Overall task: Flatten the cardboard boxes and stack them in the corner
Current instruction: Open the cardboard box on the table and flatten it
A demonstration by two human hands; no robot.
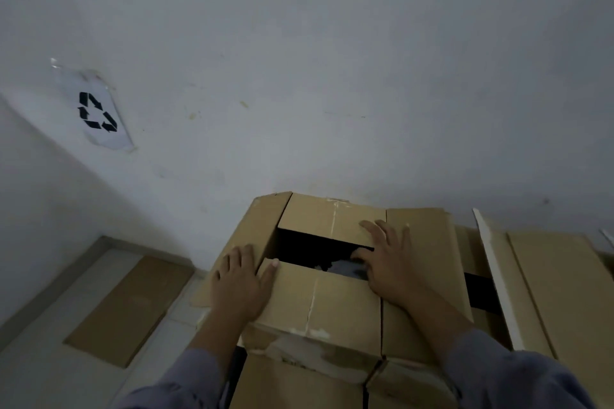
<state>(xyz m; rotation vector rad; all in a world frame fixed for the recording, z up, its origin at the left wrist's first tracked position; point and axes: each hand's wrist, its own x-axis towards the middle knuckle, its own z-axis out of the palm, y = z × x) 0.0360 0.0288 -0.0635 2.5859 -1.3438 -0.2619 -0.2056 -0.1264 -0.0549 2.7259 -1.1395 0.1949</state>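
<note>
I have the open cardboard box [332, 302] at lower centre of the frame, against the white wall [299, 60]. My left hand [241, 282] lies with fingers spread flat on the left flap, thumb over the near flap's edge; my right hand [387, 262] presses flat on the right side, fingers apart, some dipping towards the dark opening. The box looks light and stiff, its torn seams weak; I judge the flap edges the best hold. Inside something pale and crumpled shows; I cannot tell what. A flattened sheet [129, 309] lies on the floor at lower left, more cardboard [548, 292] at right.
</note>
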